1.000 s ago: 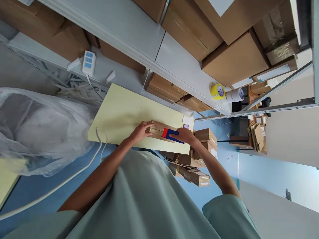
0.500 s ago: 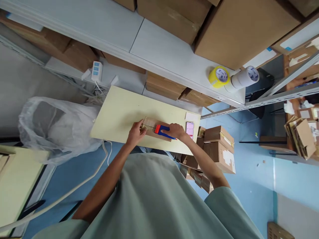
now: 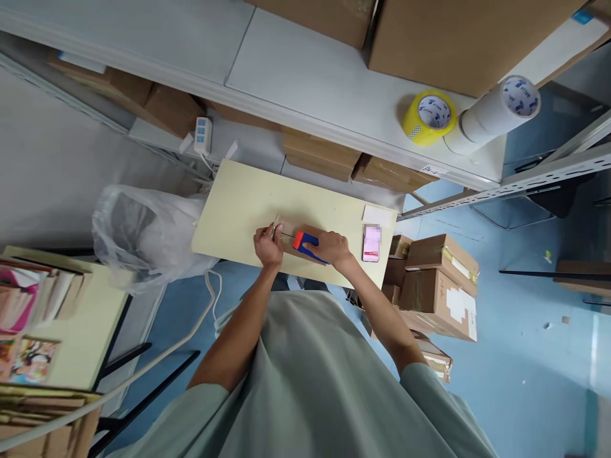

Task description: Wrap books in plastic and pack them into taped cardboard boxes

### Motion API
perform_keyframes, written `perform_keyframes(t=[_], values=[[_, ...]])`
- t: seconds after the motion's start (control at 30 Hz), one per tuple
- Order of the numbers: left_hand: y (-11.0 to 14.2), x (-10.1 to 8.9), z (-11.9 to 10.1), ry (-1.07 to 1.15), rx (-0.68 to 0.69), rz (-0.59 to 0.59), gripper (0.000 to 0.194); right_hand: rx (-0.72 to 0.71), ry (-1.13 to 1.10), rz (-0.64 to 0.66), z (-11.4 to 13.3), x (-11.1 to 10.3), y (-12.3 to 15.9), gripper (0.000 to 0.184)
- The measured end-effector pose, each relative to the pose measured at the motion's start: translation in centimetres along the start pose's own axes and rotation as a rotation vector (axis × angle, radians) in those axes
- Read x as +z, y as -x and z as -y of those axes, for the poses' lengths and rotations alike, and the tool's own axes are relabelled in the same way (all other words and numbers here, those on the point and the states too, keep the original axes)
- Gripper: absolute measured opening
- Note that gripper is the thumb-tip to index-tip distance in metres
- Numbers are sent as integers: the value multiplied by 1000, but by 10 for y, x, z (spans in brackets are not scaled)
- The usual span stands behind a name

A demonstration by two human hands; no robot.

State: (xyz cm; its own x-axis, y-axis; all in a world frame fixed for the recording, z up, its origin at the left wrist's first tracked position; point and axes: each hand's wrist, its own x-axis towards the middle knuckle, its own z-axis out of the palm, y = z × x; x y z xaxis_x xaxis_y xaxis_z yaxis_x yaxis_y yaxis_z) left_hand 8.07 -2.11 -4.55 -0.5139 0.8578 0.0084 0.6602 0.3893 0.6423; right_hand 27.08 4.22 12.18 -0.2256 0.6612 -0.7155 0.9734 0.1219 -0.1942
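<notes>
Tabletop [image 3: 238,203], cream, long, set at a slant, is carrying the work. Cardboard box [image 3: 289,244] is lying on it, near the person's edge, directly under both hands. Left hand [image 3: 268,246] is clasping the box's left end, fingers curled; exact finger contact is too small to tell. Right hand [image 3: 335,247] is grasping a blue-and-red tool [image 3: 311,249], red end pointing toward the left hand, tool lying over the box.

Right of the grip, phone [image 3: 371,243] is showing a lit screen; white card [image 3: 377,214] is lying just beyond it. Beyond the grip, grey shelf [image 3: 324,83] is running across, holding a yellow tape roll [image 3: 418,121] and white rolls [image 3: 491,121] at its right part. Power strip [image 3: 203,135] is sitting beyond and left of the grip.

Left of the grip, clear plastic bag [image 3: 147,235] is bulging beside the tabletop; farther left, second table [image 3: 90,312] is bearing papers. Right of the grip, stacked cartons [image 3: 429,286] are standing above blue floor [image 3: 506,356].
</notes>
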Motion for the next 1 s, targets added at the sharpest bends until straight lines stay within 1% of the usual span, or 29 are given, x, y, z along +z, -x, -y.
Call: perform_keyframes(t=[0.07, 0.13, 0.2, 0.33, 0.4, 0.47, 0.57, 0.67, 0.73, 0.87, 1.0], values=[[0, 2, 0, -13, -7, -18, 46, -10, -20, 2, -5, -5, 8, 60], [0, 3, 1, -31, -9, -25, 46, -6, -33, 6, -19, -11, 22, 61], [0, 5, 2, -45, -15, -30, 47, 18, -40, 28, -42, -19, 40, 61], [0, 7, 2, -48, -33, -33, 48, 56, -69, 82, -105, -28, 75, 64], [0, 8, 1, -46, -37, -30, 47, 87, -109, 84, -130, -27, 84, 63], [0, 8, -1, -45, -38, -23, 46, 112, -133, 100, -143, -20, 82, 61], [-1, 9, -2, -50, -36, -8, 44, 159, -95, 126, -144, -5, 64, 61], [-2, 9, -2, -62, -42, 3, 39, 197, -70, 140, -135, 9, 44, 60], [-2, 9, -2, -71, -46, 6, 37, 205, -68, 148, -128, 16, 34, 57], [-3, 9, -4, -76, -43, -3, 35, 218, -33, 120, -119, 22, 27, 56], [-2, 8, -5, -72, -33, -7, 38, 215, -20, 97, -111, 26, 26, 55]])
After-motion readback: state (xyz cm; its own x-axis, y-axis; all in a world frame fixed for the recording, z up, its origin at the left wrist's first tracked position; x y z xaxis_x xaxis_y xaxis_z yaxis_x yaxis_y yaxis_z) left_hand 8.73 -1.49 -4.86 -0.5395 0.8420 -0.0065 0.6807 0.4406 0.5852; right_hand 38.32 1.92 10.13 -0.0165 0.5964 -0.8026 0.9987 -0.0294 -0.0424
